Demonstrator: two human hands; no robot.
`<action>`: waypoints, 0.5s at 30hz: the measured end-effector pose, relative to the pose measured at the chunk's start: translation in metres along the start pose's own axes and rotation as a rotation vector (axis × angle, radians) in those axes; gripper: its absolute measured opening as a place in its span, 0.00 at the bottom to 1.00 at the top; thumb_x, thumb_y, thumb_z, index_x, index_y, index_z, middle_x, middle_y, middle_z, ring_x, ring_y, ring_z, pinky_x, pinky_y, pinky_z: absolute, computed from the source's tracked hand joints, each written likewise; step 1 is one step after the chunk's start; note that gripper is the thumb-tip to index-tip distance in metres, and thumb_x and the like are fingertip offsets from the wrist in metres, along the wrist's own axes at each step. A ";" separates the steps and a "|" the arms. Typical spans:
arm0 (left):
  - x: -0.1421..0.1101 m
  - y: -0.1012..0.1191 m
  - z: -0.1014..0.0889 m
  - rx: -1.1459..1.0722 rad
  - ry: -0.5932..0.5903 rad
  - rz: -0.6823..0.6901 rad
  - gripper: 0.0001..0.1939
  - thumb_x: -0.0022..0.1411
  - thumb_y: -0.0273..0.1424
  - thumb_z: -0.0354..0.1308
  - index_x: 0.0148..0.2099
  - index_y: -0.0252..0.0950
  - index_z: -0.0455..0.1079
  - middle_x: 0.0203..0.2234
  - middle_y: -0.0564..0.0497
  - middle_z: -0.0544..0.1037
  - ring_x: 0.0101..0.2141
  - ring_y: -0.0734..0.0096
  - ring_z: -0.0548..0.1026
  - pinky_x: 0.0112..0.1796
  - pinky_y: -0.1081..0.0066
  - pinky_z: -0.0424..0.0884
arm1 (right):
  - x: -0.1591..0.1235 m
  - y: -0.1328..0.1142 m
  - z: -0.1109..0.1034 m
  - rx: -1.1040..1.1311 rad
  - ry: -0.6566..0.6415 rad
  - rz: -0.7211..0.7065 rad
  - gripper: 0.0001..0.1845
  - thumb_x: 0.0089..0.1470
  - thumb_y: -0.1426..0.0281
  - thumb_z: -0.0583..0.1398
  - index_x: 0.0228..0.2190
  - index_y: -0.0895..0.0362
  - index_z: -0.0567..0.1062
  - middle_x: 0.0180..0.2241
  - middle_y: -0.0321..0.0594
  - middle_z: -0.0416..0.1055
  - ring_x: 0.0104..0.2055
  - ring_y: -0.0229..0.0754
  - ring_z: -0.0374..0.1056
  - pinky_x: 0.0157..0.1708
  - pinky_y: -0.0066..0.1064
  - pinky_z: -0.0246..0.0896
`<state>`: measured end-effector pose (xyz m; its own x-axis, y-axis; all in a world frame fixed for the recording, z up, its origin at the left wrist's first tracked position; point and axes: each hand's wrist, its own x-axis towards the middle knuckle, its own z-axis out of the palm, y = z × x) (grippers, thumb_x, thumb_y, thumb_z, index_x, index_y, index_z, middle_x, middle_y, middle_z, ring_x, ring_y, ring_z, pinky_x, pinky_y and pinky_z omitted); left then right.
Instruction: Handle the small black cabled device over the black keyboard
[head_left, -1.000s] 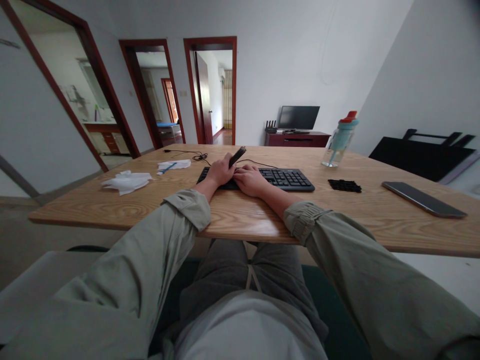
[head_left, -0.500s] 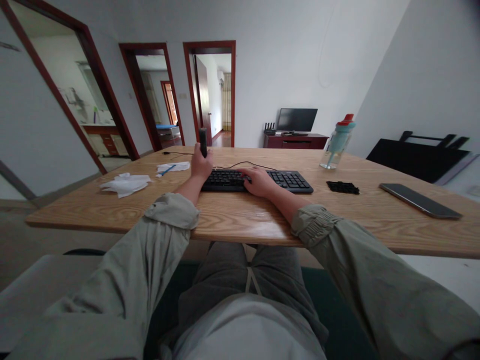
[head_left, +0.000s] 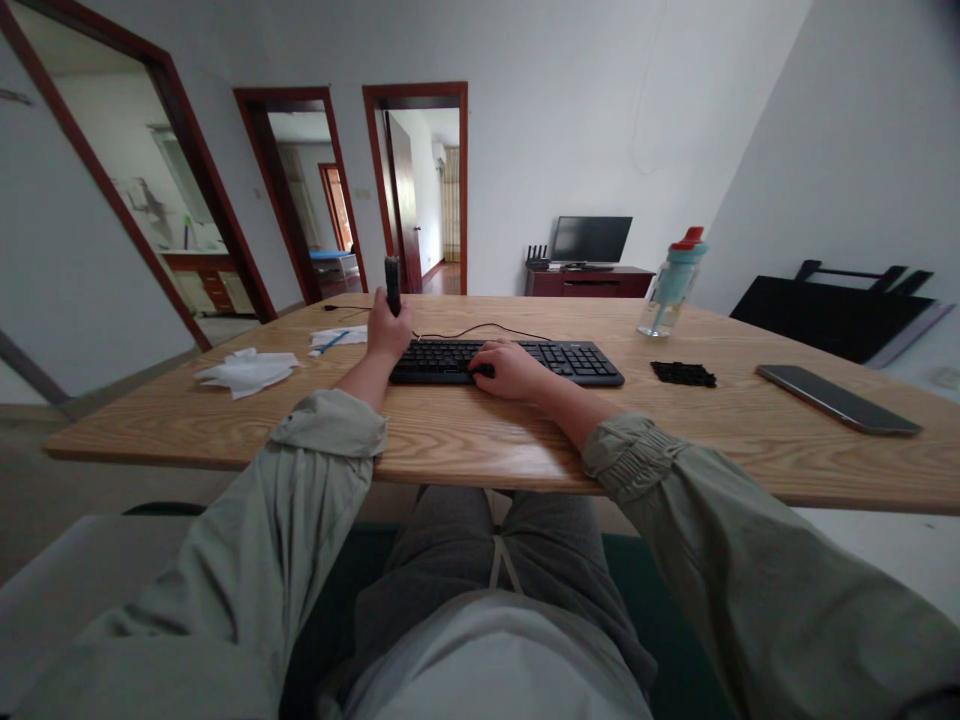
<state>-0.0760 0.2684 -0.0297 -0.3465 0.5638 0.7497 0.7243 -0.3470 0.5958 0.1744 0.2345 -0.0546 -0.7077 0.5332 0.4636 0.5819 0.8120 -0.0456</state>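
Observation:
A black keyboard [head_left: 555, 360] lies on the wooden table [head_left: 465, 440] in front of me, its cable running back across the top. My left hand [head_left: 386, 335] is closed round a slim dark stick-shaped tool [head_left: 392, 272], held upright just above the keyboard's left end. My right hand [head_left: 510, 370] rests on the keys near the keyboard's middle, fingers curled down against them. Nothing shows inside its fingers.
Crumpled white tissues [head_left: 244, 368] and a blue pen on paper [head_left: 336, 338] lie at the left. A teal water bottle [head_left: 670, 283], a small black pile of pieces [head_left: 682, 374] and a dark tablet [head_left: 836, 398] sit to the right. Doorways open behind.
My left hand has lifted off the keyboard and swung the dark tool from tilted right to upright at the left end. My right hand has slid slightly right along the keys.

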 end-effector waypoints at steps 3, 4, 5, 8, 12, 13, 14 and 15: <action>0.001 -0.001 0.000 -0.045 0.027 0.000 0.05 0.60 0.33 0.55 0.37 0.41 0.61 0.28 0.52 0.69 0.33 0.64 0.73 0.38 0.63 0.69 | -0.001 0.001 -0.005 0.029 0.000 0.036 0.14 0.52 0.69 0.60 0.40 0.58 0.81 0.40 0.44 0.77 0.42 0.44 0.70 0.47 0.33 0.61; 0.001 -0.001 0.000 -0.059 0.034 0.002 0.06 0.60 0.33 0.56 0.36 0.41 0.60 0.27 0.52 0.68 0.32 0.64 0.72 0.38 0.63 0.69 | -0.001 0.002 -0.007 0.046 0.004 0.063 0.14 0.52 0.69 0.61 0.40 0.58 0.81 0.39 0.44 0.78 0.41 0.44 0.70 0.45 0.32 0.61; 0.001 -0.001 0.000 -0.069 0.038 0.007 0.07 0.59 0.32 0.56 0.36 0.40 0.60 0.26 0.53 0.68 0.31 0.65 0.72 0.37 0.63 0.68 | -0.002 0.005 -0.009 0.065 0.013 0.097 0.14 0.52 0.69 0.61 0.40 0.59 0.81 0.39 0.44 0.78 0.40 0.43 0.70 0.43 0.32 0.62; 0.001 0.000 0.000 -0.073 0.036 0.028 0.08 0.59 0.31 0.56 0.34 0.40 0.58 0.25 0.54 0.66 0.30 0.66 0.70 0.36 0.64 0.67 | -0.008 0.022 -0.021 0.132 0.072 0.252 0.13 0.52 0.66 0.63 0.39 0.58 0.81 0.35 0.42 0.78 0.34 0.40 0.69 0.36 0.29 0.61; 0.001 0.001 -0.001 -0.058 0.033 0.041 0.08 0.60 0.31 0.56 0.35 0.40 0.58 0.25 0.54 0.65 0.29 0.66 0.69 0.36 0.63 0.66 | -0.036 0.063 -0.053 0.175 0.233 0.447 0.13 0.51 0.63 0.63 0.36 0.58 0.81 0.30 0.40 0.76 0.28 0.38 0.66 0.30 0.28 0.59; 0.001 0.001 -0.001 -0.053 0.034 0.041 0.07 0.59 0.31 0.56 0.35 0.41 0.58 0.25 0.54 0.65 0.30 0.66 0.69 0.35 0.63 0.66 | -0.048 0.076 -0.063 0.156 0.277 0.487 0.13 0.51 0.63 0.63 0.35 0.58 0.81 0.29 0.40 0.76 0.28 0.38 0.66 0.31 0.29 0.59; 0.001 0.002 -0.001 -0.048 0.034 0.040 0.07 0.59 0.31 0.56 0.35 0.41 0.58 0.25 0.54 0.65 0.30 0.65 0.69 0.35 0.63 0.66 | -0.063 0.089 -0.074 0.133 0.320 0.541 0.13 0.50 0.62 0.64 0.34 0.58 0.80 0.29 0.40 0.76 0.28 0.38 0.66 0.31 0.29 0.60; 0.001 0.002 -0.001 -0.044 0.033 0.040 0.07 0.59 0.31 0.56 0.35 0.41 0.58 0.25 0.54 0.65 0.30 0.65 0.69 0.35 0.63 0.65 | -0.081 0.102 -0.085 0.109 0.368 0.603 0.13 0.50 0.62 0.64 0.33 0.58 0.80 0.29 0.41 0.76 0.28 0.38 0.66 0.32 0.30 0.60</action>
<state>-0.0753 0.2676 -0.0278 -0.3379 0.5241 0.7817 0.7110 -0.4021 0.5769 0.3252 0.2541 -0.0215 -0.0829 0.7979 0.5971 0.7725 0.4299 -0.4673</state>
